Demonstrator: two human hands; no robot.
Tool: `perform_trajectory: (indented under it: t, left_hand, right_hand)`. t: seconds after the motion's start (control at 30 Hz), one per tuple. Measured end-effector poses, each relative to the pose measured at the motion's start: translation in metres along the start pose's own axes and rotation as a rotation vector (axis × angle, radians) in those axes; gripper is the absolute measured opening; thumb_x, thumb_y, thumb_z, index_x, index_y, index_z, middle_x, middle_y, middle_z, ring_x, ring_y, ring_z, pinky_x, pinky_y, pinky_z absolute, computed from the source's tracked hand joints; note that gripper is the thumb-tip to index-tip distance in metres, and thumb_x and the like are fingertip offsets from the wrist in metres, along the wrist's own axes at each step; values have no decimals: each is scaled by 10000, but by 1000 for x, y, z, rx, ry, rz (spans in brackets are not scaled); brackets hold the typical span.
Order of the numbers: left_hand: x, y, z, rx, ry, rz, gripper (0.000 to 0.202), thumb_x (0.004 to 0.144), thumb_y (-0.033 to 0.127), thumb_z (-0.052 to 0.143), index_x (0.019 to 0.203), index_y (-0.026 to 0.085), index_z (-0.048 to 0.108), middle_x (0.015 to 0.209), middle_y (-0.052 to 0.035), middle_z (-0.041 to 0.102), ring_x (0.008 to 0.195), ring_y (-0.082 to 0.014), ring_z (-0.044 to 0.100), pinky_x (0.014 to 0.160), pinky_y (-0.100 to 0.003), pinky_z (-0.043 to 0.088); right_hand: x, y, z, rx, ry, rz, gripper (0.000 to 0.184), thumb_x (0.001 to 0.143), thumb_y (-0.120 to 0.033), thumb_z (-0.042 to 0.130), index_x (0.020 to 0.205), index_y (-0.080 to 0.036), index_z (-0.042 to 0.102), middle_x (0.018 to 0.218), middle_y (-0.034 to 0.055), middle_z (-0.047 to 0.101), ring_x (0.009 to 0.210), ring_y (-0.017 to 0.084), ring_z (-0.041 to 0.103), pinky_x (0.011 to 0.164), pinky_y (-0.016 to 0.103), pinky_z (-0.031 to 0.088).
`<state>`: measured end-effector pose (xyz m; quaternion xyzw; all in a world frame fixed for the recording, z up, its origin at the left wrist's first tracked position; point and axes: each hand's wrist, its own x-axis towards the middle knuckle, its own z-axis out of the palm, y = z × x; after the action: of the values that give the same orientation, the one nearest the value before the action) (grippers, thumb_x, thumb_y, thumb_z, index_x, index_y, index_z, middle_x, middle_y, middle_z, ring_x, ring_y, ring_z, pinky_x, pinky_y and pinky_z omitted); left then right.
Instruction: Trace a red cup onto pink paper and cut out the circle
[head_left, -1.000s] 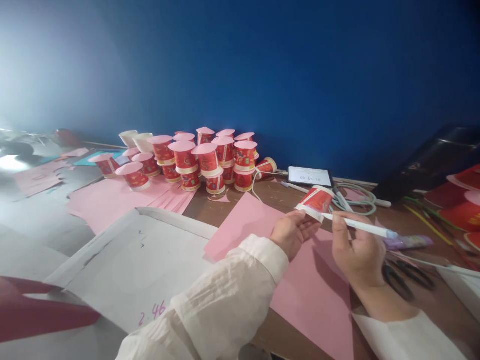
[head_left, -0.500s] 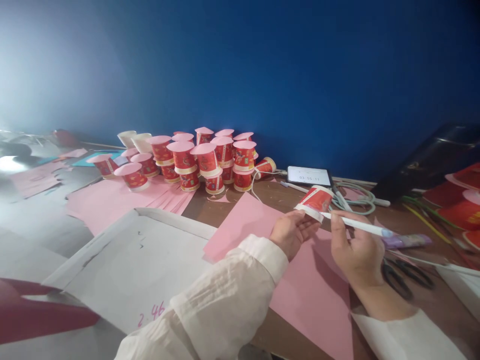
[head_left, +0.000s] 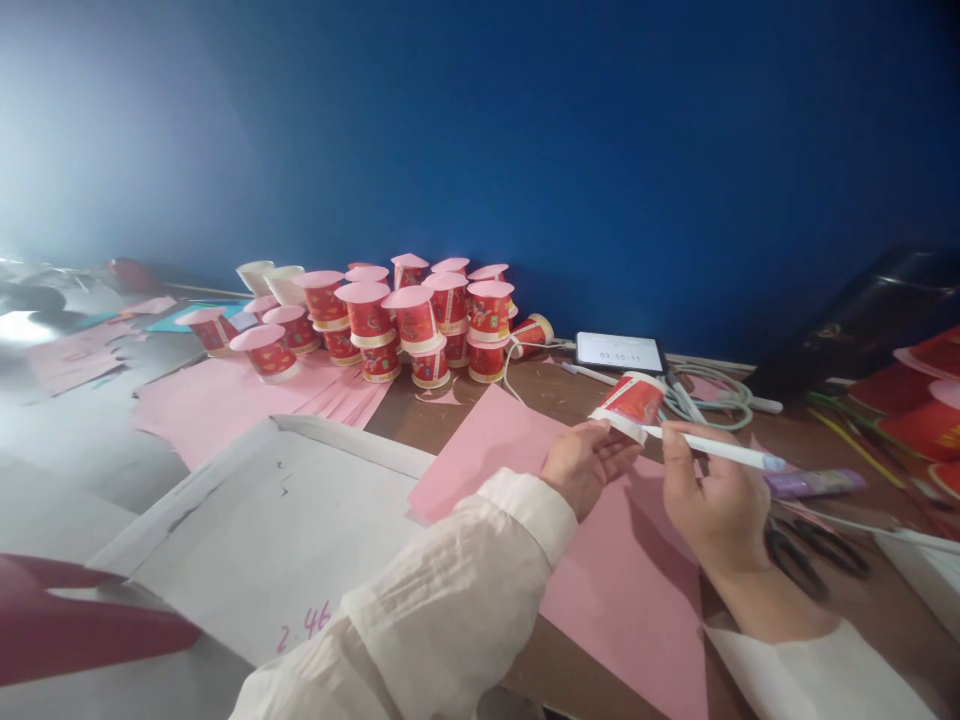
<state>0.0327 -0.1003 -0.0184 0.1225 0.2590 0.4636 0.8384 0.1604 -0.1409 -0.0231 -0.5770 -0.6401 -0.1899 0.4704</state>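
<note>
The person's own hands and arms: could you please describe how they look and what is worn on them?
The left hand and right hand wear no gloves. The left arm has a loose, creased off-white sleeve with a broad cuff. The right arm has a pale sleeve too, partly out of view. No markings show on either sleeve.

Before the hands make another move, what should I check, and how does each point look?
1. Red cup held by the left hand: ok, gripped near its white rim.
2. White pen held by the right hand: ok.
3. Pen touching cup: cannot tell; its tip sits right by the rim.
4. Scissors with blades away from the right hand: cannot tell; only the handles show.
5. Cups at the back all standing: not ok; one red-and-white cup lies sideways.
</note>
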Motion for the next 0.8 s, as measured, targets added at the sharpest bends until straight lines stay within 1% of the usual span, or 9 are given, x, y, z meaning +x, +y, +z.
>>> perform_trajectory:
  t: [0.23,0.4,0.5,0.57,0.67,0.8]
  left_hand:
    - [0,0,0,-5,11,3,212,908,131,474,868,80,676,803,-109,700,739,-157,672,863,-315,540]
    - [-1,1,1,2,22,2,212,907,127,475,852,82,675,783,-105,695,733,-158,671,853,-313,541]
    - [-2,1,1,2,15,-2,206,910,135,478,871,83,673,795,-102,695,738,-156,672,848,-308,538]
    - [-2,1,1,-1,14,-6,201,911,140,479,880,82,669,803,-101,694,730,-153,672,853,-312,536]
    - [-1,1,0,-4,18,-10,195,906,139,484,890,77,668,799,-102,693,727,-156,672,872,-324,533]
    - [0,0,-1,-5,9,-3,200,900,138,485,887,75,674,806,-111,698,738,-159,671,897,-334,530]
  right_hand:
    - [0,1,0,13,-5,-27,220,950,-303,528,967,-140,675,922,126,720,874,237,684,788,337,529]
    - [0,2,1,17,-4,-33,198,945,-296,545,983,-155,679,934,115,728,884,227,689,799,328,528]
    - [-1,2,1,-11,19,-24,194,945,-290,545,971,-153,679,932,116,730,880,226,690,799,326,524]
    - [-1,2,1,-37,36,-24,193,946,-286,542,961,-149,677,925,117,730,869,225,690,792,325,522]
    - [-1,1,1,-50,37,-47,191,950,-283,536,951,-149,673,915,115,731,852,219,691,776,317,519]
    - [-3,1,2,-49,31,-40,186,947,-286,545,962,-152,674,919,112,731,862,220,689,779,311,514]
